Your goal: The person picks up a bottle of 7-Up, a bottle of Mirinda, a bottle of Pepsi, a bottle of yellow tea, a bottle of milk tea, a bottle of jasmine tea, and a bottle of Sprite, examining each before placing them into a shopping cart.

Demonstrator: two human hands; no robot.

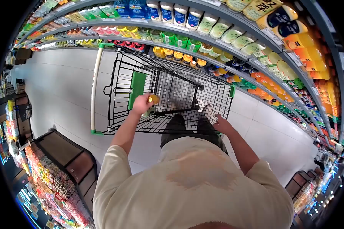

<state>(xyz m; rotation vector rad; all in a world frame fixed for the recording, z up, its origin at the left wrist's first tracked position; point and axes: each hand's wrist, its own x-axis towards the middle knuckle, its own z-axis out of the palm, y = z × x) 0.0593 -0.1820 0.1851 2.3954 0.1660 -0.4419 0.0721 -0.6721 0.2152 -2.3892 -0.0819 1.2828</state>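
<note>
A black wire shopping cart (214, 87) with green corner pieces stands sideways in front of me. Over its left part, close to the green panel (138, 88), my left hand (141, 104) is closed around a bottle (153, 99) with an orange-yellow end. Most of the bottle is hidden by the fingers, and something pale green shows just below them. On the near right side of the cart, my right hand (222, 125) has its fingers curled at the basket's rim. The cart's pale handle bar (95, 87) is at the far left, away from both hands.
Shelves (156, 23) of bottled drinks curve along the far side and down the right. Behind me on the left is a display bin (51, 173) of small wrapped goods, with another bin (300, 183) at lower right. Pale tiled floor (61, 84) lies around the cart.
</note>
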